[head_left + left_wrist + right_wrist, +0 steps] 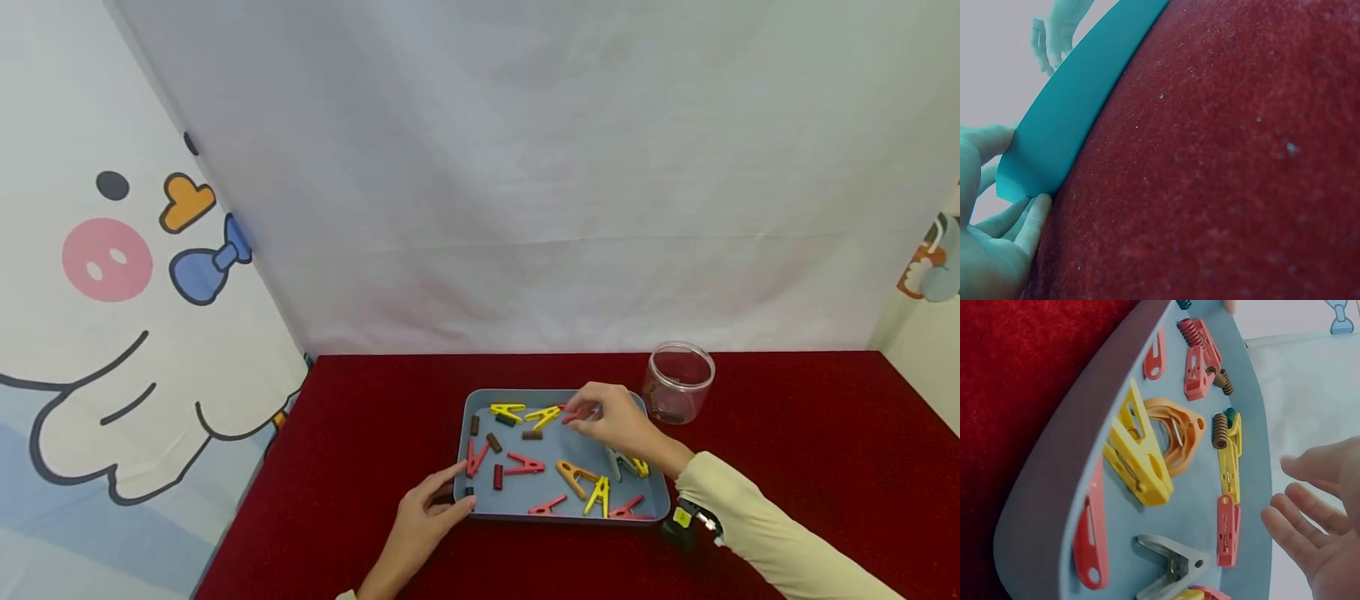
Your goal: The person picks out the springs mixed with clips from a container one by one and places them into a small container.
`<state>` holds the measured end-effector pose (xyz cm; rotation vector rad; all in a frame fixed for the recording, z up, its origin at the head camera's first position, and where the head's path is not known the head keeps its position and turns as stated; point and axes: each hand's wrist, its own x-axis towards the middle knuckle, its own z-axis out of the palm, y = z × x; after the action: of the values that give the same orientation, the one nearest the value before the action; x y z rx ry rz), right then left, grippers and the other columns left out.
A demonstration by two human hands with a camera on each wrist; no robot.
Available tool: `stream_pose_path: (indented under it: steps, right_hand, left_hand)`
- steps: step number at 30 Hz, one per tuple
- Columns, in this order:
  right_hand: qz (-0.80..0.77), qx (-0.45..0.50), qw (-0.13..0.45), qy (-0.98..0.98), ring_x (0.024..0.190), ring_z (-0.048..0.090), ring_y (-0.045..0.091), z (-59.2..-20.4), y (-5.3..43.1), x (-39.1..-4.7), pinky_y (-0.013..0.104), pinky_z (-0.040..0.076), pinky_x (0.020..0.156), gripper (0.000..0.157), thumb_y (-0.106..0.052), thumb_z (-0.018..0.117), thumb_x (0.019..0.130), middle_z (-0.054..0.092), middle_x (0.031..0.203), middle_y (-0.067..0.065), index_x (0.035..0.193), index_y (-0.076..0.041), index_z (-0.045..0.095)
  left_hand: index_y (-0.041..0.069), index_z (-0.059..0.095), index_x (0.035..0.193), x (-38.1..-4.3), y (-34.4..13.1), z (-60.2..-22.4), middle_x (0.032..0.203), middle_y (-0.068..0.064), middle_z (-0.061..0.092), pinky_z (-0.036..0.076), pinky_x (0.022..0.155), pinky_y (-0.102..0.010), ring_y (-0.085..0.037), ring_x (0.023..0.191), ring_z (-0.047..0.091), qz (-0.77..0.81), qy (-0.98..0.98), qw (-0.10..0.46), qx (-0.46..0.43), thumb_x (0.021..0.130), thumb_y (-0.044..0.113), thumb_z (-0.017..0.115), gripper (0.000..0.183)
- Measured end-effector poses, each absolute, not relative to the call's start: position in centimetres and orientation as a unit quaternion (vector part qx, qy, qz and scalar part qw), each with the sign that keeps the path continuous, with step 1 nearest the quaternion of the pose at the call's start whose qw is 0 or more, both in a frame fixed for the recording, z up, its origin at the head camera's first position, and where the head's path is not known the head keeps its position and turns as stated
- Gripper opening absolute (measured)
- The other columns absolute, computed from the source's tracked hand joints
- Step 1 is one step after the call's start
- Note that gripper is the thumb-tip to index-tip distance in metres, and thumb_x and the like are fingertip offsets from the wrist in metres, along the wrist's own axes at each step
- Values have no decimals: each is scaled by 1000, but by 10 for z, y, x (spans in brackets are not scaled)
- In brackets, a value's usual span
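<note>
A shallow blue-grey tray (517, 497) holds several spring clamps and loose coil springs. My left hand (423, 512) holds its near left corner, fingers along the left side and thumb at the front. Over the far right part of the tray is my right hand (622, 421), its fingertips near a red clamp (1228, 531). In the right wrist view its thumb and fingers are apart with nothing between them. Closer to the front lie an orange clamp (573, 477), a yellow clamp (598, 496) and a grey clamp (1175, 565). A brown spring (1220, 431) lies beside a yellow clamp (1229, 469).
A clear round jar (697, 400) with several springs inside stands behind the tray's far right corner. Dark red cloth (375, 425) covers the table. A white curtain (525, 208) hangs along the back edge, and a cartoon-printed sheet (112, 350) is at the left.
</note>
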<state>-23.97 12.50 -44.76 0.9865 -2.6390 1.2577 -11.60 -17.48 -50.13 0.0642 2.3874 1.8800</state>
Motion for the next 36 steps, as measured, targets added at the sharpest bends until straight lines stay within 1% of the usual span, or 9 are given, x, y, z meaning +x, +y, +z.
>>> stream_pose_path:
  steps: [3, 8, 16, 19, 27, 32, 36]
  right_hand:
    - [412, 326, 27, -851, 76, 61, 19, -451, 122, -240, 29, 51, 66, 14, 1, 75, 77, 66, 88, 7, 91, -4, 71]
    - [415, 335, 16, -846, 75, 62, 16, -454, 117, -241, 32, 52, 68, 12, 0, 75, 78, 67, 88, 8, 89, -2, 70]
    - [408, 332, 1, -850, 75, 63, 15, -457, 112, -243, 39, 53, 71, 11, 0, 75, 78, 69, 87, 10, 89, -2, 70]
    - [409, 334, 2, -849, 75, 63, 15, -460, 111, -244, 39, 53, 70, 11, 0, 75, 78, 69, 86, 9, 88, -2, 70]
    - [399, 332, -12, -855, 73, 63, 14, -464, 106, -246, 26, 49, 62, 9, -3, 75, 78, 70, 85, 6, 87, -4, 71]
    - [392, 324, -23, -861, 73, 59, 11, -464, 100, -245, 26, 48, 63, 10, -2, 75, 79, 68, 85, 4, 87, -6, 71]
    - [388, 328, -28, -861, 73, 59, 10, -467, 95, -244, 26, 49, 64, 9, -1, 74, 79, 68, 86, 3, 86, -6, 72]
  left_hand:
    - [17, 51, 138, -116, -174, -501, 137, -13, 47, 50, 81, -25, -31, 117, 52, 617, 785, 49, 20, 89, 23, 69, 53]
    - [22, 50, 138, -114, -174, -501, 138, -10, 47, 50, 81, -25, -28, 117, 52, 616, 786, 43, 20, 89, 26, 68, 52]
    - [22, 50, 138, -114, -174, -502, 138, -10, 47, 50, 81, -25, -28, 116, 52, 624, 780, 41, 22, 89, 26, 69, 53]
    - [22, 51, 138, -114, -174, -501, 138, -10, 47, 50, 81, -25, -27, 116, 52, 623, 781, 40, 22, 89, 26, 69, 52]
    - [19, 52, 137, -115, -174, -502, 136, -12, 48, 50, 81, -25, -29, 116, 52, 622, 782, 38, 25, 89, 24, 69, 51]
    - [21, 52, 136, -113, -173, -500, 136, -9, 49, 50, 80, -24, -26, 115, 53, 620, 783, 33, 23, 88, 26, 69, 51]
    - [22, 52, 136, -113, -174, -501, 136, -9, 49, 50, 80, -24, -26, 115, 53, 620, 784, 32, 21, 88, 26, 69, 51]
